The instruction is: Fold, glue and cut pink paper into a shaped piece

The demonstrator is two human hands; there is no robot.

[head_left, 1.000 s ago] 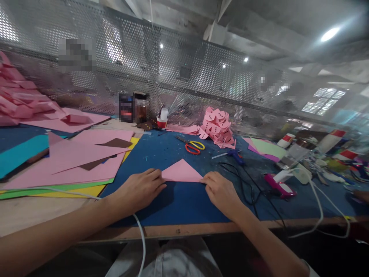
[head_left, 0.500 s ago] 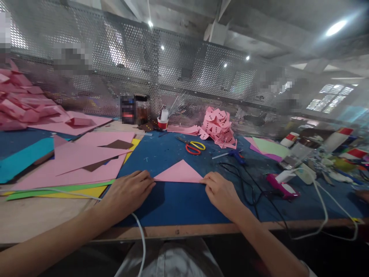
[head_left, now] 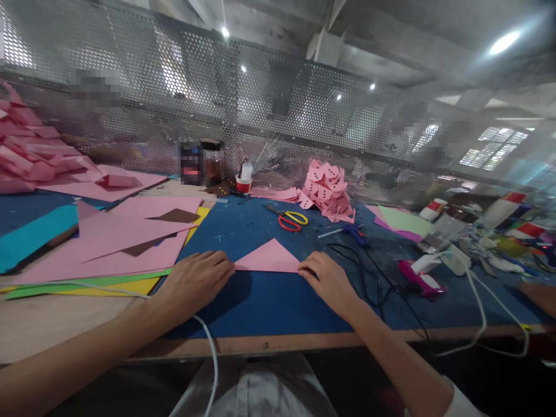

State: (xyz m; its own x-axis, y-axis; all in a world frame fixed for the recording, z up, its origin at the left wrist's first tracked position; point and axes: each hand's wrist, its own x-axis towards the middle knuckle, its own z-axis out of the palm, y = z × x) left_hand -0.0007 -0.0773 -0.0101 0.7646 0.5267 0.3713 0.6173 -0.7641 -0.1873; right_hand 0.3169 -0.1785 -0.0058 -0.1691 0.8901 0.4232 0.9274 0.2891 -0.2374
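Observation:
A pink paper triangle [head_left: 270, 258] lies on the blue mat [head_left: 260, 307], its point away from me and its long straight edge toward me. My left hand [head_left: 202, 275] pinches the triangle's left corner, fingers closed together. At the opposite corner, my right hand [head_left: 325, 278] grips the paper between thumb and fingers. Just beyond the triangle rest scissors [head_left: 290, 219] with one red and one yellow handle. To the right of them is a blue glue gun [head_left: 355, 234] with a glue stick in its back.
Large pink sheets [head_left: 130, 231] and brown scraps cover the left side, with a heap of folded pink paper [head_left: 30, 145] behind. Dotted pink pieces [head_left: 326, 188] are stacked at the back. A magenta device [head_left: 421, 279] and cables lie right. Another person's hand [head_left: 538, 298] shows at far right.
My right hand has shifted slightly left, its fingers more curled at the triangle's right corner. The left hand stays at its corner. The whole view has moved a little.

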